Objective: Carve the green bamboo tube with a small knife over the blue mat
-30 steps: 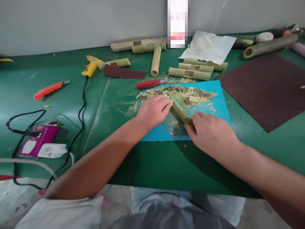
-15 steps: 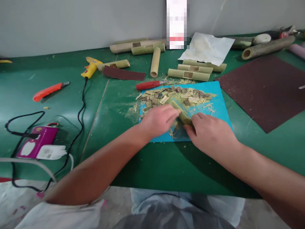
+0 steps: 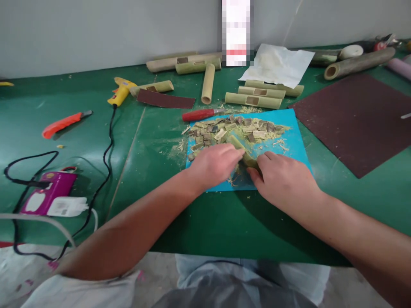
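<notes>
A short green bamboo tube [image 3: 237,147] lies slantwise over the blue sheet [image 3: 298,145]. My right hand [image 3: 284,175] is wrapped around its near end, thumb on the left side. Fingers bent and pressed together, my left hand [image 3: 216,164] is against the tube's left side near its middle. Whatever those fingers may pinch is hidden from view. Bamboo chips [image 3: 205,134] and pale sawdust are heaped on the sheet beyond both hands. A red-handled tool [image 3: 198,114] lies at the sheet's far left corner.
Several cut bamboo tubes [image 3: 253,100] lie farther back. Brown sandpaper [image 3: 353,128] is spread at right, with a narrow strip [image 3: 165,99] behind the sheet. On the left are a yellow glue gun [image 3: 121,92], an orange utility knife [image 3: 64,125], and a purple power strip [image 3: 48,192] with cables.
My left hand has shifted very slightly along the tube. My right hand keeps its hold, and the whole view has drifted a little.
</notes>
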`<state>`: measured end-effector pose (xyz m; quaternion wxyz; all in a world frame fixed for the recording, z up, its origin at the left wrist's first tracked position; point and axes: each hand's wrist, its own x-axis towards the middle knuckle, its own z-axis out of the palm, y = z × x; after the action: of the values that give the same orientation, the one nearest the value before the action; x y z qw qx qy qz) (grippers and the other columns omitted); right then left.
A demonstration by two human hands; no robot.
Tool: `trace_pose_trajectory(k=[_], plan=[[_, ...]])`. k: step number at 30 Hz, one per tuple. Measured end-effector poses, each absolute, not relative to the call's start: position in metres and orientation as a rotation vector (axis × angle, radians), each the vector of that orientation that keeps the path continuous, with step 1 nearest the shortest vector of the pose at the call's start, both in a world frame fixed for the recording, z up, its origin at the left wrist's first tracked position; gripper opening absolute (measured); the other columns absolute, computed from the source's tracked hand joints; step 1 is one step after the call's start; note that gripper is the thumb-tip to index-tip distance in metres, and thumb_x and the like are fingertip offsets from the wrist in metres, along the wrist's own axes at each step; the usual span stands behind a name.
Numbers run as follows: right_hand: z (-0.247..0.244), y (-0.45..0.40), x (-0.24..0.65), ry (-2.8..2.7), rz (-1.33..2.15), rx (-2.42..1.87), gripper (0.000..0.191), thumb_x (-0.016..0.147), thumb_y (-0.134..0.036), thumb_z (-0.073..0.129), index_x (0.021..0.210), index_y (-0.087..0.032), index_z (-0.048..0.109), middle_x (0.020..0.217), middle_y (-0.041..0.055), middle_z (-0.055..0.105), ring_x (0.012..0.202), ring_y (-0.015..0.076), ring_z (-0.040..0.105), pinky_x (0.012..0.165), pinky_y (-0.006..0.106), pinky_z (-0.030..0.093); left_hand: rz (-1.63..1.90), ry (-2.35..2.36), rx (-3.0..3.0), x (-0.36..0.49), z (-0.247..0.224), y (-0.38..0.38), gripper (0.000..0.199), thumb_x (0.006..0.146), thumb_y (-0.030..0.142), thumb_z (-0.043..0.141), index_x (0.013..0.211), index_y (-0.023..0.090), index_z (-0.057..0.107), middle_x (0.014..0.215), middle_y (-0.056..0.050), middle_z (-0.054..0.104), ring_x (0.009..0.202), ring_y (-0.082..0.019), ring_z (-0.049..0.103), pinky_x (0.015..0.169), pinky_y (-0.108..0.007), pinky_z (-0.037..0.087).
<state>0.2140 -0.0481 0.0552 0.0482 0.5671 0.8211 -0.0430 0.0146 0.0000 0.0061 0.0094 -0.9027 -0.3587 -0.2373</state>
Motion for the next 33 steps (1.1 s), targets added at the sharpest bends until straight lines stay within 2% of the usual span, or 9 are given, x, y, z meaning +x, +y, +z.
trace_pose_trajectory(k=[3, 7, 13, 18, 23, 29, 33], plan=[[0.055, -0.048, 0.214, 2.506, -0.094, 1.723, 0.029, 0.098, -0.028, 0.044, 0.090, -0.014, 0.069, 0.084, 0.0133, 0.069, 0.070, 0.0204, 0.062, 0.053, 0.031, 0.023, -0.807, -1.199, -2.752, 0.018, 0.006, -0.004, 0.032, 0.105, 0.027, 0.041, 0.104, 0.014, 0.071, 0.087, -0.008, 0.072, 0.077, -0.016, 0.067, 0.068, -0.026, 0.054], [0.054, -0.051, 0.214, 2.527, -0.049, 1.690, 0.030, 0.098, -0.027, 0.043, 0.087, -0.014, 0.068, 0.083, 0.0122, 0.068, 0.069, 0.0192, 0.060, 0.053, 0.031, 0.022, -0.752, -1.077, -2.839, 0.025, 0.006, -0.012, 0.036, 0.107, 0.027, 0.038, 0.100, 0.013, 0.071, 0.077, -0.005, 0.068, 0.071, -0.015, 0.065, 0.064, -0.026, 0.052], [0.055, -0.053, 0.212, 2.559, 0.043, 1.696, 0.023, 0.093, -0.029, 0.052, 0.086, -0.014, 0.068, 0.079, 0.0114, 0.066, 0.068, 0.0196, 0.059, 0.053, 0.031, 0.021, -0.794, -1.105, -2.855, 0.025, 0.008, -0.012, 0.032, 0.106, 0.028, 0.042, 0.109, 0.013, 0.070, 0.087, -0.007, 0.072, 0.081, -0.016, 0.069, 0.071, -0.026, 0.055], [0.053, -0.053, 0.213, 2.600, 0.010, 1.745, 0.024, 0.094, -0.026, 0.048, 0.084, -0.015, 0.067, 0.075, 0.0097, 0.065, 0.064, 0.0176, 0.057, 0.052, 0.031, 0.022, -0.881, -1.216, -2.741, 0.019, 0.010, -0.006, 0.026, 0.103, 0.023, 0.047, 0.105, 0.013, 0.071, 0.087, -0.007, 0.073, 0.078, -0.016, 0.069, 0.070, -0.027, 0.055], [0.050, -0.051, 0.213, 2.619, -0.084, 1.780, 0.024, 0.094, -0.028, 0.048, 0.083, -0.016, 0.066, 0.080, 0.0094, 0.067, 0.068, 0.0181, 0.058, 0.054, 0.031, 0.024, -0.904, -1.364, -2.697, 0.017, 0.010, -0.001, 0.024, 0.102, 0.022, 0.048, 0.104, 0.016, 0.071, 0.093, -0.007, 0.074, 0.087, -0.017, 0.069, 0.077, -0.028, 0.056], [0.052, -0.049, 0.212, 2.562, -0.161, 1.731, 0.024, 0.096, -0.028, 0.050, 0.087, -0.015, 0.067, 0.085, 0.0106, 0.069, 0.074, 0.0198, 0.060, 0.055, 0.031, 0.026, -0.740, -1.079, -2.939, 0.021, 0.009, -0.009, 0.034, 0.106, 0.028, 0.040, 0.100, 0.016, 0.071, 0.079, -0.004, 0.068, 0.073, -0.015, 0.065, 0.065, -0.026, 0.052], [0.053, -0.049, 0.212, 2.550, -0.149, 1.765, 0.025, 0.096, -0.028, 0.048, 0.086, -0.015, 0.067, 0.084, 0.0112, 0.069, 0.072, 0.0196, 0.060, 0.055, 0.031, 0.026, -0.864, -1.194, -2.788, 0.018, 0.008, -0.001, 0.032, 0.105, 0.028, 0.042, 0.102, 0.015, 0.071, 0.084, -0.006, 0.069, 0.077, -0.016, 0.065, 0.067, -0.026, 0.051]])
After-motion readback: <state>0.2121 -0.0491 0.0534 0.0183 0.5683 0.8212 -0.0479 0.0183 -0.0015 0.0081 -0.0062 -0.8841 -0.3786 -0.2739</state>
